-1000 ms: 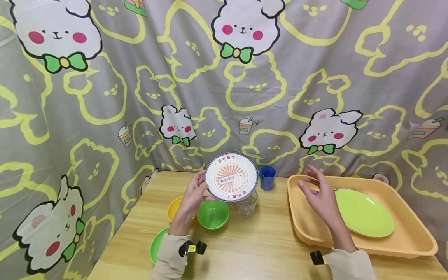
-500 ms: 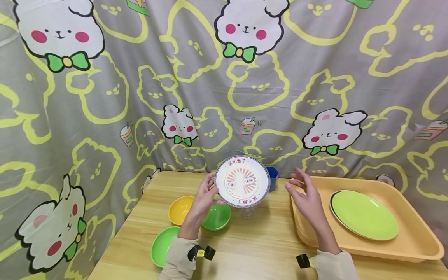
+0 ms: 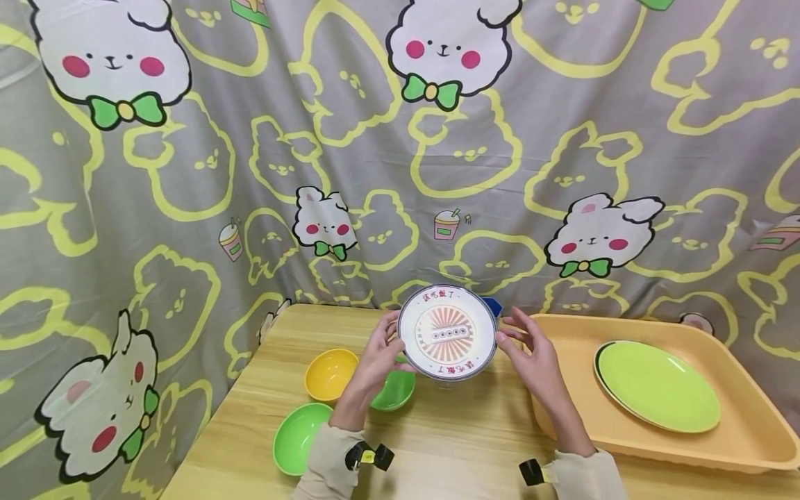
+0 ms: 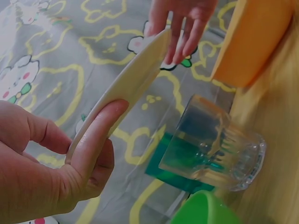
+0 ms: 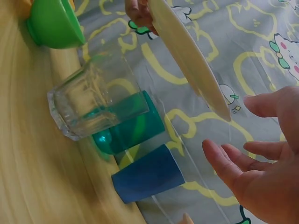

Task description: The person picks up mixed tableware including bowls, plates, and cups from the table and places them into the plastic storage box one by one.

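Grey curtain [image 3: 375, 163]; left hand [image 3: 377, 353] grips plate [image 3: 447, 333] (right hand [image 3: 532, 355] just beside).

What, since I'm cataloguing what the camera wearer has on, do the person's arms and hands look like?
The left sleeve and right sleeve are pale beige. At each wrist sits a small, boxy black device with a yellow patch; any marking there is too small to read. The left hand and right hand wear no gloves, and no cables show.

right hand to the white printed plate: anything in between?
Nothing. The right wrist view shows a bare gap between the right hand and the white printed plate, with the patterned curtain visible behind it.
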`<state>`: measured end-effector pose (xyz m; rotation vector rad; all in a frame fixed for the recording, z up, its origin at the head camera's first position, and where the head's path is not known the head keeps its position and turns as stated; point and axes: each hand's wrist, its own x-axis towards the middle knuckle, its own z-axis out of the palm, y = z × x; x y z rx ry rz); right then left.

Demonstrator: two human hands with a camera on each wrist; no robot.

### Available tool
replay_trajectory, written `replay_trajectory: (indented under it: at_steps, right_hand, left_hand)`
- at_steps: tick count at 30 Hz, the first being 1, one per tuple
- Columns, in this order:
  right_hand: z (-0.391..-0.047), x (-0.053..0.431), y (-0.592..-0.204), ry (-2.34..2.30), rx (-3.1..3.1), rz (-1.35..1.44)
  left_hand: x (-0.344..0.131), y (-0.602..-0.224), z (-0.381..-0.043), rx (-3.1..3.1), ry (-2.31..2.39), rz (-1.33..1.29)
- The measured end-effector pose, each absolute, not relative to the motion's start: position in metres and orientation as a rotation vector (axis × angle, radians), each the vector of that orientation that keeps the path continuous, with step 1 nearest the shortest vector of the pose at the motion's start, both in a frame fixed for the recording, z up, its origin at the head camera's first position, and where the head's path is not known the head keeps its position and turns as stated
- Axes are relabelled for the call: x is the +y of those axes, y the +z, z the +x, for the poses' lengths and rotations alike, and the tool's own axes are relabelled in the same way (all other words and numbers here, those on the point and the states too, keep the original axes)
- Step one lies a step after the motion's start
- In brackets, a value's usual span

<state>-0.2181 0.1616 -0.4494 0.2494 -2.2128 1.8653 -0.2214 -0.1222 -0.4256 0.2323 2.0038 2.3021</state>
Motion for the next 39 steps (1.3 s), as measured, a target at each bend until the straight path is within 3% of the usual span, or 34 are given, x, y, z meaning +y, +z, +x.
replay_trajectory:
  at_steps: [39]
  right_hand:
    - [-0.218, 0.149, -0.457, 1.982, -2.259, 0.046]
  left_hand:
    - [-0.109, -0.435, -0.22, 1.966, 2.261, 0.262]
